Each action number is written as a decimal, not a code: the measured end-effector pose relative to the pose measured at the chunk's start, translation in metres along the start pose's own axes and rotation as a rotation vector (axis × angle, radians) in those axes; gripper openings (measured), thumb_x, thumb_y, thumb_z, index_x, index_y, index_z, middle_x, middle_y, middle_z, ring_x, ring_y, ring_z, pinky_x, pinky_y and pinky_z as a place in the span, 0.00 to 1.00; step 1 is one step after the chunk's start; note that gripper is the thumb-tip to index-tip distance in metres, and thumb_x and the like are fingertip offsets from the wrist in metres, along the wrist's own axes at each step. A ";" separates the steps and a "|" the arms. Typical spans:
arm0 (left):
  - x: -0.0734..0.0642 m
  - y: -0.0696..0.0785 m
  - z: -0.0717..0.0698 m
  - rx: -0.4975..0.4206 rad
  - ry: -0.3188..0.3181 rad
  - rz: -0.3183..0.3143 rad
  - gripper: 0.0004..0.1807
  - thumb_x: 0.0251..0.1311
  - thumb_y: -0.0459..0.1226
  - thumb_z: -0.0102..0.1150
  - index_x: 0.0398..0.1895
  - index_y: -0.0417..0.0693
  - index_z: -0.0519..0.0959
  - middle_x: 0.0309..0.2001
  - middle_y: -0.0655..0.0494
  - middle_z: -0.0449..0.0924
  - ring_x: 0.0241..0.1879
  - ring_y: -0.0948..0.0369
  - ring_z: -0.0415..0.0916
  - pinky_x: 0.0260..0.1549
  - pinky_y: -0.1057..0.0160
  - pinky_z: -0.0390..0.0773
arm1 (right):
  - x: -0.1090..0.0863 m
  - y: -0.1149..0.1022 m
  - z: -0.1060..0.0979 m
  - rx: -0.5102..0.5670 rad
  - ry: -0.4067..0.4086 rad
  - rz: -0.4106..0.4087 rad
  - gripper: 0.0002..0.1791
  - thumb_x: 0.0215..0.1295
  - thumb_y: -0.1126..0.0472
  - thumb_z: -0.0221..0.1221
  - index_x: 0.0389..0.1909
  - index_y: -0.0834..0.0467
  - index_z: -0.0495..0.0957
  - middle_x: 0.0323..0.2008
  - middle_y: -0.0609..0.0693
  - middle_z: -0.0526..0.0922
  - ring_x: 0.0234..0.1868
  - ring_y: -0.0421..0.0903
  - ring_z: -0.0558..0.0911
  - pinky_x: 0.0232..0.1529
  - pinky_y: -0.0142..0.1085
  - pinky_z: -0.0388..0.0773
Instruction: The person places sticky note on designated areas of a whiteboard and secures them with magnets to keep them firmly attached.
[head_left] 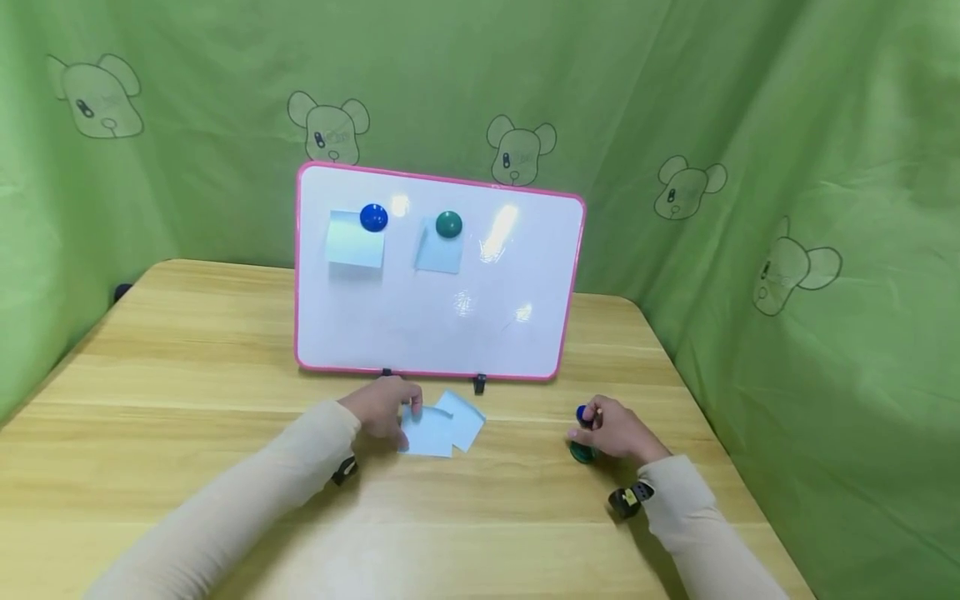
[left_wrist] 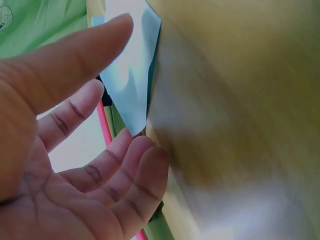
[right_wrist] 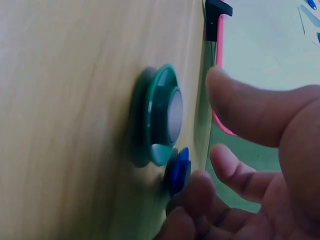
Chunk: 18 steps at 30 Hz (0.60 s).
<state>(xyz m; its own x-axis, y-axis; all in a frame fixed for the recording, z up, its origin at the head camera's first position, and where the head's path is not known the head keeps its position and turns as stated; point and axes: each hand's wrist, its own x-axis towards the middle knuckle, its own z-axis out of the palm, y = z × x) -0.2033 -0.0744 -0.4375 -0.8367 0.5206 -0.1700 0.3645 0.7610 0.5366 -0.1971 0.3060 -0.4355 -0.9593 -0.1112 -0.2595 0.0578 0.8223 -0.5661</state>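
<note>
Two light blue sticky notes lie overlapped on the table: a front note [head_left: 431, 435] and one behind it [head_left: 467, 423]. My left hand [head_left: 382, 410] hovers at the front note's left edge, thumb and fingers spread apart. In the left wrist view, the paper [left_wrist: 131, 85] shows beyond the thumb, unpinched. At the right, my right hand [head_left: 621, 429] reaches over two round magnets. The green magnet [right_wrist: 156, 115] lies with its pale disc face up. Just beyond it is the blue magnet [right_wrist: 177, 172], close by the fingertips. Thumb and index finger are apart, gripping neither magnet.
A pink-framed whiteboard [head_left: 502, 283] stands on black feet [head_left: 480, 383] behind the notes. It carries two notes, under a blue magnet [head_left: 373, 217] and a green magnet [head_left: 448, 224]. Green curtains [head_left: 862, 375] surround the wooden table [head_left: 187, 358].
</note>
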 end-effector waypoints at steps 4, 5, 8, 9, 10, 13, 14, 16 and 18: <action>0.002 0.004 0.003 0.006 -0.012 -0.021 0.22 0.34 0.30 0.79 0.30 0.51 0.74 0.44 0.53 0.74 0.45 0.55 0.69 0.48 0.56 0.75 | 0.003 0.004 -0.002 -0.047 0.028 0.017 0.22 0.60 0.55 0.66 0.44 0.65 0.69 0.29 0.55 0.73 0.26 0.48 0.72 0.24 0.37 0.73; 0.002 0.005 0.004 -0.001 -0.017 -0.031 0.22 0.34 0.29 0.79 0.30 0.51 0.74 0.44 0.53 0.73 0.44 0.56 0.69 0.46 0.57 0.75 | 0.003 0.005 -0.003 -0.053 0.029 0.020 0.22 0.61 0.55 0.66 0.45 0.65 0.69 0.30 0.55 0.73 0.26 0.48 0.72 0.24 0.37 0.72; 0.002 0.007 0.004 -0.001 -0.028 -0.041 0.22 0.34 0.27 0.78 0.29 0.50 0.74 0.43 0.52 0.71 0.41 0.56 0.68 0.43 0.58 0.75 | 0.003 0.006 -0.005 -0.064 0.017 0.023 0.22 0.62 0.55 0.65 0.47 0.66 0.70 0.29 0.55 0.73 0.26 0.48 0.73 0.24 0.37 0.72; 0.003 0.007 0.004 0.003 -0.029 -0.043 0.22 0.33 0.26 0.78 0.29 0.49 0.74 0.43 0.52 0.71 0.41 0.56 0.67 0.43 0.58 0.75 | 0.003 0.006 -0.006 -0.063 0.013 0.023 0.22 0.62 0.56 0.65 0.47 0.66 0.70 0.29 0.55 0.73 0.25 0.48 0.72 0.24 0.37 0.71; 0.003 0.008 0.004 0.007 -0.030 -0.046 0.22 0.33 0.26 0.78 0.29 0.49 0.74 0.43 0.51 0.71 0.41 0.56 0.67 0.43 0.58 0.75 | 0.003 0.006 -0.006 -0.064 0.008 0.019 0.22 0.62 0.56 0.65 0.47 0.66 0.69 0.29 0.55 0.73 0.25 0.48 0.72 0.23 0.37 0.71; 0.004 0.008 0.005 0.024 -0.038 -0.052 0.22 0.34 0.26 0.78 0.31 0.50 0.76 0.44 0.51 0.71 0.43 0.56 0.68 0.45 0.58 0.75 | 0.003 0.006 -0.006 -0.055 -0.001 0.019 0.20 0.63 0.57 0.64 0.46 0.65 0.68 0.28 0.54 0.72 0.24 0.48 0.72 0.23 0.36 0.71; 0.005 0.007 0.005 0.032 -0.043 -0.050 0.22 0.35 0.26 0.78 0.33 0.50 0.78 0.45 0.51 0.71 0.44 0.55 0.68 0.47 0.58 0.75 | 0.003 0.007 -0.006 -0.050 -0.005 0.020 0.19 0.63 0.57 0.63 0.45 0.65 0.68 0.27 0.54 0.71 0.24 0.48 0.72 0.23 0.36 0.70; 0.006 0.007 0.006 0.041 -0.054 -0.046 0.22 0.36 0.26 0.77 0.37 0.50 0.80 0.47 0.50 0.71 0.47 0.55 0.69 0.51 0.57 0.74 | 0.004 0.007 -0.005 -0.044 -0.009 0.029 0.17 0.64 0.57 0.63 0.43 0.64 0.68 0.27 0.53 0.71 0.24 0.47 0.71 0.23 0.36 0.70; 0.006 0.007 0.008 0.054 -0.057 -0.032 0.23 0.37 0.26 0.77 0.40 0.49 0.82 0.48 0.49 0.72 0.49 0.53 0.69 0.54 0.56 0.74 | 0.005 0.008 -0.005 -0.030 -0.013 0.040 0.16 0.65 0.58 0.62 0.41 0.64 0.67 0.27 0.53 0.70 0.25 0.48 0.72 0.24 0.36 0.71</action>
<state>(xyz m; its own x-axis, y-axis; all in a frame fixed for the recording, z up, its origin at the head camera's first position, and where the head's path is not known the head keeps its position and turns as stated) -0.2030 -0.0631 -0.4413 -0.8242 0.5158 -0.2336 0.3609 0.7964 0.4852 -0.2031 0.3143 -0.4376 -0.9526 -0.0851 -0.2921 0.0877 0.8427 -0.5312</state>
